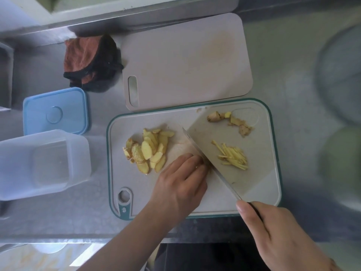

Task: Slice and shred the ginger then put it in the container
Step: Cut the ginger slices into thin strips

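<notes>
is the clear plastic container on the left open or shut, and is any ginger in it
Open and empty: the clear plastic container has no lid on, its blue lid lies flat on the steel counter behind it, and no ginger shows inside.

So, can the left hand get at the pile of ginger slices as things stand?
Probably yes: the left hand rests just beside the ginger slices on the cutting board, with nothing between them; the knife lies on its other side.

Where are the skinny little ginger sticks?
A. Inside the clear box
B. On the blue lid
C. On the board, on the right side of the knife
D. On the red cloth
C: the thin ginger shreds lie on the green-rimmed cutting board, right of the knife blade.
</notes>
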A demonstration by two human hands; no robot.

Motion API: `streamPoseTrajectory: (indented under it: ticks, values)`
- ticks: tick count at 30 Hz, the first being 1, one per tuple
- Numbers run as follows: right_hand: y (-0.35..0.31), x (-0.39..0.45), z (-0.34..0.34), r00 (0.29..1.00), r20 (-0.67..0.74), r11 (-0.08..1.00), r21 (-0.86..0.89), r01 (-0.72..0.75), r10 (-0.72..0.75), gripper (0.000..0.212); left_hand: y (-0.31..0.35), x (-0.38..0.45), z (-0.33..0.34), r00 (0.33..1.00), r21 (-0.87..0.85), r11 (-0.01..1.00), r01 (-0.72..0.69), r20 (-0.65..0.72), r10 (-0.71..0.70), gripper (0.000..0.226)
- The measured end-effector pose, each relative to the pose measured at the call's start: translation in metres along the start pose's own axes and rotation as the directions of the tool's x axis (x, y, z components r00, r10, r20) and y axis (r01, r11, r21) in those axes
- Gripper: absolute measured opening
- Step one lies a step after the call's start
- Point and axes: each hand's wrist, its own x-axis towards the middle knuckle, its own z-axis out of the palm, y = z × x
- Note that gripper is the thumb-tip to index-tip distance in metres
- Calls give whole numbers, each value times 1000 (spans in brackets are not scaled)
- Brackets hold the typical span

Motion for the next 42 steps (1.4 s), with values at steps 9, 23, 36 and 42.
streamPoseTrajectory:
  ticks: [9, 23, 36, 42]
  values:
    - [2, -3, -3, 1000, 30, 1000, 6, -5, 5, 85, -1, 0, 3, 1000, 5, 1000, 1, -17, -1, 7]
    - [-4, -5, -7, 994, 103, 998, -39, -40, 43, 106, -2, -1, 2, 1000, 2, 1000, -6, -3, 6, 7]
    - [-11, 18, 6, 999, 17, 999, -1, 42, -42, 63, -3, 1, 0, 1000, -18, 1000, -24, -11, 24, 8]
    - [-4, 7, 0, 999, -42, 1000, -1, 24, -24, 67, -3, 1, -2, 999, -13, 999, -32, -22, 32, 7]
